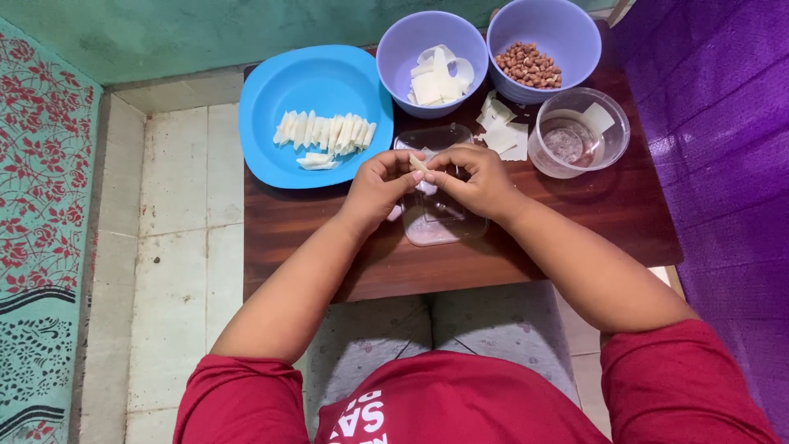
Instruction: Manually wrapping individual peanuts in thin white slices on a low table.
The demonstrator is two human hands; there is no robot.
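Tiles of pale floor lie at my left, beside a patterned green and red mat; the low wooden table stands close against my knees, so everything sits within easy reach.

Furthest left on it is the blue plate, where the finished rolls lie side by side in a neat row — packed that way, I judge, so none unrolls or sticks to its neighbour. Two more rest just below the row.

My left hand and right hand meet over the clear plastic tray, fingertips pinched together on one small pale wrapper roll. Both hands are clenched lightly on it, thumbs below and fingers above, holding it just above the tray, which seems to serve as a clean work surface.

Behind my hands stands a lilac bowl of cut wrapper pieces, and right of it a second lilac bowl with peanuts — filling and skins kept apart, each a short reach away. A few loose wrapper squares lie on the wood between the bowls and the clear tub, which holds a little liquid, probably for sealing edges. Purple cloth fills the far right.
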